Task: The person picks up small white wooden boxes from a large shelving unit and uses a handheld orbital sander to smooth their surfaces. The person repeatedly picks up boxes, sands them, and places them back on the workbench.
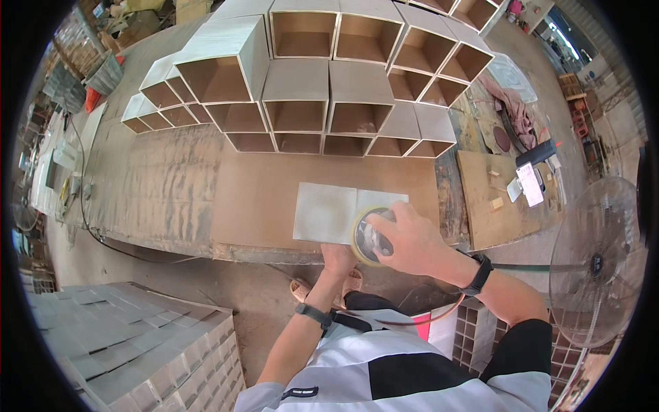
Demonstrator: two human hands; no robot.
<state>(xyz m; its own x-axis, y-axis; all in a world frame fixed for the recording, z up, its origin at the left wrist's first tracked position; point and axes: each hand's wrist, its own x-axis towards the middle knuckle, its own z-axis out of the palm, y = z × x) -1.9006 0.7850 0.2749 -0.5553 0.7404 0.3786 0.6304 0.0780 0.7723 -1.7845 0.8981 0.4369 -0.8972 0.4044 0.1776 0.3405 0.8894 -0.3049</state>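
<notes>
A whitish wooden box (325,211) with flat, pale faces lies near the front edge of the workbench. My left hand (336,259) grips its near side from below; the fingers are mostly hidden behind the box. In my right hand (410,237) is a round, palm-sized power sander (366,240) with a yellowish rim. The fingers wrap over its top, and its disc is against the right part of the box at the near edge. Which part of the disc touches the surface is hidden by the hand.
Stacked open-fronted white boxes (295,86) fill the back of the bench. A brown board (254,199) lies beneath the work. To the right are a phone (530,184), small wood blocks and a caged fan (596,264). More stacked boxes (137,343) stand at lower left.
</notes>
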